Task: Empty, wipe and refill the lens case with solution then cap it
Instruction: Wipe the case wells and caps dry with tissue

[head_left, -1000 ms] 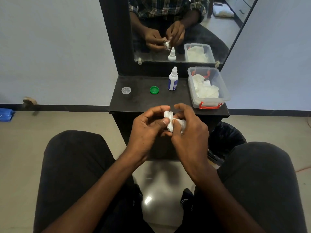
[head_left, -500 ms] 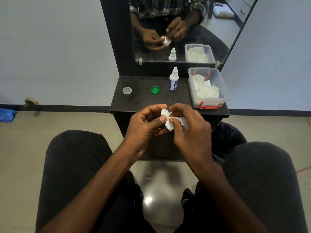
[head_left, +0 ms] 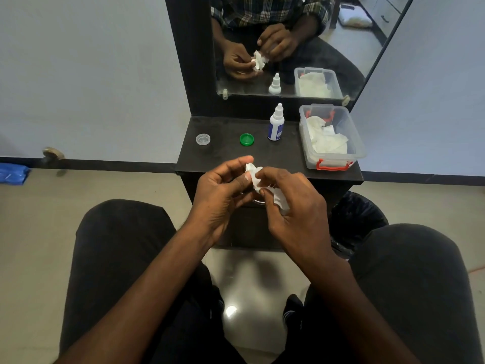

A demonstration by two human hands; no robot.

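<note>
My left hand [head_left: 220, 198] and my right hand [head_left: 296, 214] meet just in front of the dark shelf's near edge, both closed around a crumpled white tissue [head_left: 256, 177]. The lens case itself is hidden under the tissue and my fingers. A clear cap [head_left: 203, 139] lies on the shelf at the left and a green cap [head_left: 246, 139] near the middle. The white solution bottle [head_left: 275, 124] with a blue label stands upright behind them, its own cap on.
A clear plastic box with red latches [head_left: 332, 164] holds white tissues at the shelf's right end [head_left: 288, 156]. A mirror [head_left: 288, 48] rises behind the shelf. A black-lined bin [head_left: 357, 219] stands on the floor at the right, beside my knee.
Both hands have risen slightly toward the shelf edge while working the tissue; my right fingers have shifted on it and more tissue shows above my left thumb.
</note>
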